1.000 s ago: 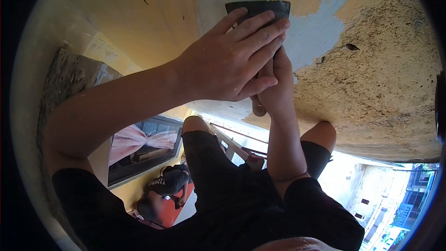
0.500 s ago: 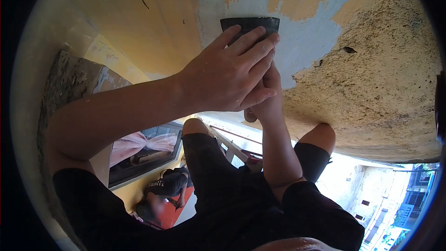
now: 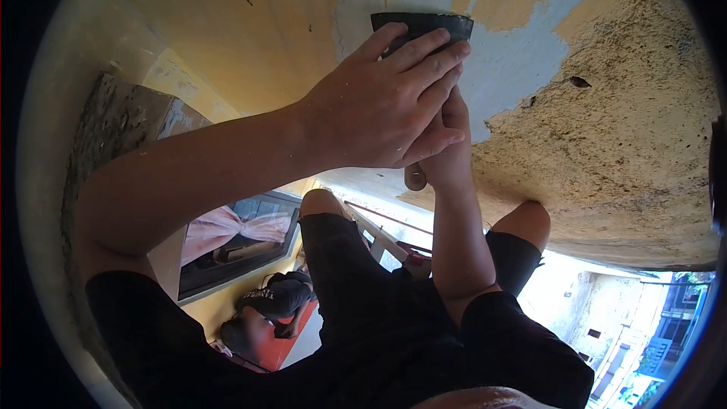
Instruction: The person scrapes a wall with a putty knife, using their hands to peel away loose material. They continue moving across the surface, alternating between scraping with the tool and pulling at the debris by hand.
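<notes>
A dark, wide-bladed scraper (image 3: 422, 21) lies against the wall where grey-blue undercoat borders yellow paint. My left hand (image 3: 382, 106) rests on the blade from the left, fingers outstretched and slightly spread over it. Behind and below it, my right hand (image 3: 453, 153) is wrapped round the scraper's handle, whose rounded end shows under my left palm. My left hand hides most of the handle and the fingers of my right hand.
Rough bare plaster (image 3: 606, 144) spreads to the right. A ledge (image 3: 125, 117) juts out at the left, above a window (image 3: 242, 238) with a pink curtain. Down at the lower left, a person in a dark shirt (image 3: 276, 297) bends over a red surface.
Both hands and the scraper have shifted slightly up and to the right in view. The wall marks have also shifted a little to the right. My hold looks the same.
</notes>
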The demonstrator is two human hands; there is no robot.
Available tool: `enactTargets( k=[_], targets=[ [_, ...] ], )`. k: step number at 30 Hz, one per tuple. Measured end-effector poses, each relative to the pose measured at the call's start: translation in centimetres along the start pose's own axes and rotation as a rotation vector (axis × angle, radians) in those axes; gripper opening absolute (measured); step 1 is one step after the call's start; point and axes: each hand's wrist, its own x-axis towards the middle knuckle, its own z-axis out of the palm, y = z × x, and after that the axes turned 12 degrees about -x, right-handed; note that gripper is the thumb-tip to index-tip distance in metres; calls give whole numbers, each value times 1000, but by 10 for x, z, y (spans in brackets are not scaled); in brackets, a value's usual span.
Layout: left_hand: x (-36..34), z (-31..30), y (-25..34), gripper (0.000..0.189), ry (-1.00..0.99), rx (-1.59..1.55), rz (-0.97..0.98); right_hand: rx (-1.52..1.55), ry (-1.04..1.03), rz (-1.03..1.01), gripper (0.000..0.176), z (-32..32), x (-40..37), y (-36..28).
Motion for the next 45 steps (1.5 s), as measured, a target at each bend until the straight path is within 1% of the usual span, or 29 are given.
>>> enactTargets(
  k=[3, 5, 6, 8, 9, 10, 11, 14, 15, 16, 18, 19, 21, 25, 27, 31, 33, 37, 40, 45],
  targets=[
    [1, 0, 1, 58, 46, 29, 9, 4, 30, -27, 38, 5, 1, -4],
    [4, -4, 2, 59, 59, 32, 13, 241, 143, -62, 39, 14, 6, -19],
    [6, -6, 2, 59, 78, 36, 8, 239, 146, -62, 39, 11, 8, -20],
    [10, -10, 3, 60, 104, 41, 9, 138, 37, -176, 39, 2, 13, -23],
    [9, -13, 5, 63, 64, 37, -8, 134, 39, -182, 39, 0, 12, -23],
    [8, -16, 7, 67, 25, 35, -26, 54, 32, -178, 39, -1, 8, -19],
    [7, -16, 9, 67, 31, 40, -25, -26, 25, -172, 39, -2, 5, -15],
    [1, -9, 15, 67, -29, -15, -35, -13, 37, -206, 39, 1, -8, -8],
    [-1, -6, 16, 67, -48, -32, -30, 34, 27, -145, 40, -1, -12, -5],
    [-2, -4, 17, 66, -69, -50, -23, 37, 32, -138, 40, 1, -15, 0],
    [-2, -2, 15, 64, -68, -71, -21, 160, 160, -81, 37, 6, -18, 7],
    [-1, -2, 14, 61, -60, -84, -22, 160, 166, -80, 37, 2, -19, 6],
    [0, -3, 12, 59, -60, -102, -39, -51, 77, 67, 34, -8, -19, 0],
    [1, -3, 6, 55, -50, -126, -53, 2, 87, 100, 32, -5, -14, -11],
    [1, -3, 5, 55, -46, -131, -51, -37, 32, 121, 33, -9, -12, -11],
    [1, -2, 2, 54, -35, -147, -49, -40, 35, 188, 32, -9, -9, -17],
    [1, 1, 1, 52, -10, -127, -40, 27, 40, 83, 29, -8, -8, -14],
    [2, 1, -1, 52, 27, -81, -27, 34, 33, 83, 28, -9, -5, -15],
    [4, -3, -1, 52, 42, -48, -44, 18, 20, 30, 29, -9, 1, -18],
    [7, -8, -1, 54, 68, -14, -44, -24, 110, -98, 35, -3, 9, -23]
  ],
)
